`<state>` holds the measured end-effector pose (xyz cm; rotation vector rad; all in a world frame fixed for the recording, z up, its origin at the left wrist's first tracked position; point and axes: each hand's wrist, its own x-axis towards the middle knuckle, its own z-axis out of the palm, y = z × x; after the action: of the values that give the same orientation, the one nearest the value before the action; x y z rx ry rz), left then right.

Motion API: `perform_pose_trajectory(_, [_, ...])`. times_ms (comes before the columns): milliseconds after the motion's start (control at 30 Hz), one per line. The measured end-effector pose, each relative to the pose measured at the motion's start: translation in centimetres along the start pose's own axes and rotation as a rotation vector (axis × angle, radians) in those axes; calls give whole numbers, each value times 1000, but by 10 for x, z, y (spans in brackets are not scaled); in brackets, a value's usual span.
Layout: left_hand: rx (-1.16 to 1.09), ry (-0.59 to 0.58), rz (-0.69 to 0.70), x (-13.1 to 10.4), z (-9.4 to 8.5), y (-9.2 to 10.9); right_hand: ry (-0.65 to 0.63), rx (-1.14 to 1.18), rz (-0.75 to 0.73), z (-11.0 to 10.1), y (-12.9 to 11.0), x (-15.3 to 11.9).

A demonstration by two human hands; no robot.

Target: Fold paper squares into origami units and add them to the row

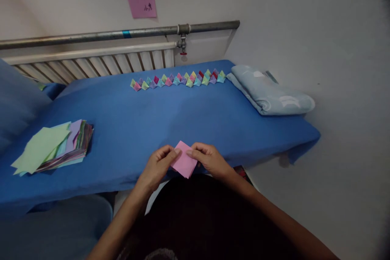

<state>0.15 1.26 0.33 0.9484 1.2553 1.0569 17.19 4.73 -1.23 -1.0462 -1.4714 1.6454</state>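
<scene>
Dim, soft, slightly grey indoor light reaches me; I cannot tell its source. A broad, faint shadow lies on the blue sheet [122, 118] beyond the pink folded paper [184, 162], which reads clear and pale. The dark clothing [195, 219] sinks to near black, its detail mostly lost. The wall [304, 40] dulls toward my right, where blurry black shading covers the upper corner. Wide-angle stretching pulls at the outer edges, and fine detail looks a little soft. I notice no harsh glare.
</scene>
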Motion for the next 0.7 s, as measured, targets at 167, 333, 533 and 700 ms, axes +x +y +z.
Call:
perform_pose_trajectory(167, [-69,-26,-34,-1,-1,-2,4,113,48,0,0,1])
perform_pose_trajectory(333, [-127,3,-64,4,-1,-5,50,134,11,-1,3,3])
perform_pose_trajectory(533, [-109,36,-108,5,-3,-4,92,93,-54,-2,3,4])
perform_pose_trajectory(700, [-23,78,-86,7,-1,-4,173,-73,-121,-3,7,5])
